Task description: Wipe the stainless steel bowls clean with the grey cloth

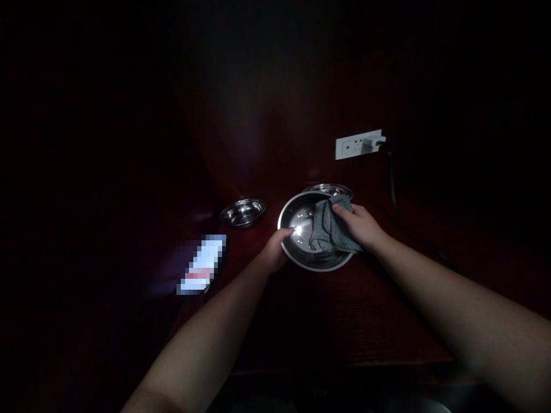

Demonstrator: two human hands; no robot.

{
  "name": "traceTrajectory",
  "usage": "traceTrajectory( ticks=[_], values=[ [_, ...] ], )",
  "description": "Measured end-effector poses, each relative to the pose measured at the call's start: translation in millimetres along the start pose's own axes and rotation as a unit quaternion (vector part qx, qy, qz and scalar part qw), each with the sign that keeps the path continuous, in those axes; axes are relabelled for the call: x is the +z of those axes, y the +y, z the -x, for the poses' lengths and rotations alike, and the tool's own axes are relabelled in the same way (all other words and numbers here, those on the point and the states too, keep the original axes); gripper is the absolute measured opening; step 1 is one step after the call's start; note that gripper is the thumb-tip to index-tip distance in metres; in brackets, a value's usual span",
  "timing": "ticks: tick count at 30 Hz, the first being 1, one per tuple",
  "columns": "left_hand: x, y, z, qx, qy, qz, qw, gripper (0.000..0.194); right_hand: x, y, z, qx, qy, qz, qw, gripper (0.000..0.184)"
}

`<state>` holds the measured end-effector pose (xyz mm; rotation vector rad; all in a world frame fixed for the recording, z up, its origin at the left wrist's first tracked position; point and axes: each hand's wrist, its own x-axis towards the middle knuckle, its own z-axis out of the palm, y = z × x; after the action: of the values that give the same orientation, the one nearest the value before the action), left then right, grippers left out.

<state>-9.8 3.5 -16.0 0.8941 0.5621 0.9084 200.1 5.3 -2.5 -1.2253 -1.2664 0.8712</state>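
Observation:
A shiny metal bowl (300, 221) is tilted toward me above the dark red table. My left hand (275, 251) grips its left rim, thumb over the edge and the other fingers hidden beneath. At the opposite side, my right hand (359, 223) is closed on a grey checked cloth (331, 226), with the thumb on top. The cloth hangs over the bowl's right rim and covers part of its inside. Behind the held bowl, a second metal bowl (329, 188) shows only its far part. Another shallow metal bowl (243, 213) rests to the left, apart from both hands.
A lit, blurred-out screen (202, 267) lies left of my left forearm, with a thin cable near it. On the back wall is a white socket plate (350, 146) holding a plug, whose black cord (392, 178) runs down to the right. The table's front edge (344, 366) is near me.

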Motion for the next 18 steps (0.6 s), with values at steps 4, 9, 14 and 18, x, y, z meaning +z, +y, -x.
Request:
traceTrajectory(
  ticks=[4, 9, 14, 18],
  values=[
    [0.4, 0.1, -0.4, 0.003, -0.003, -0.002, 1.000, 0.042, -0.5, 1.6, -0.2, 0.003, -0.005, -0.009, 1.000, 0.044],
    [-0.7, -0.5, -1.0, -0.010, 0.013, -0.010, 1.000, 0.038, -0.7, -0.5, 0.9, 0.027, -0.007, -0.022, 0.999, 0.042],
    [-1.4, -0.8, -1.3, -0.018, 0.016, -0.009, 1.000, 0.038, -0.2, -3.6, 1.8, 0.038, -0.012, -0.031, 0.999, 0.040],
    [-0.9, -1.1, -1.6, -0.013, 0.009, -0.005, 1.000, 0.037, -1.0, -4.1, 1.4, 0.036, -0.010, -0.023, 0.999, 0.045]
  ],
)
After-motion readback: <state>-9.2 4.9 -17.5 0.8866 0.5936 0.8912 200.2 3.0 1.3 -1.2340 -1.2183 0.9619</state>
